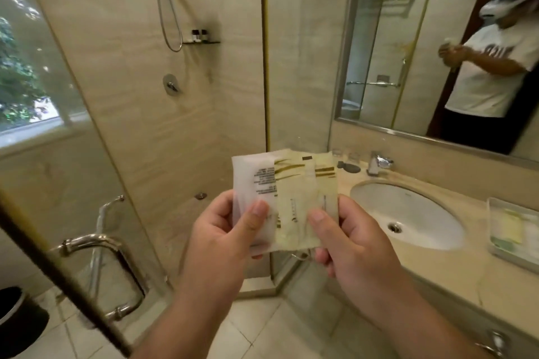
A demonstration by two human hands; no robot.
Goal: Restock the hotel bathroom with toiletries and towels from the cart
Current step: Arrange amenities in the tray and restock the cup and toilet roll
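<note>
I hold a small fan of toiletry packets (287,183) up in front of me, pale sachets with gold stripes and dark print. My left hand (224,230) pinches the frosted white packet at the left, thumb on its front. My right hand (347,239) pinches the yellowish packets at the right, thumb on their lower edge. A clear amenity tray (495,248) with pale packets inside sits on the vanity counter (414,265) at the far right. No towels or cart are in view.
An oval white sink (431,230) and chrome faucet (377,163) lie to the right. Glasses (347,156) stand beside the faucet. The glass shower door with a chrome handle (96,253) stands at the left. A black bin (17,320) sits on the floor. A mirror (437,46) hangs above the counter.
</note>
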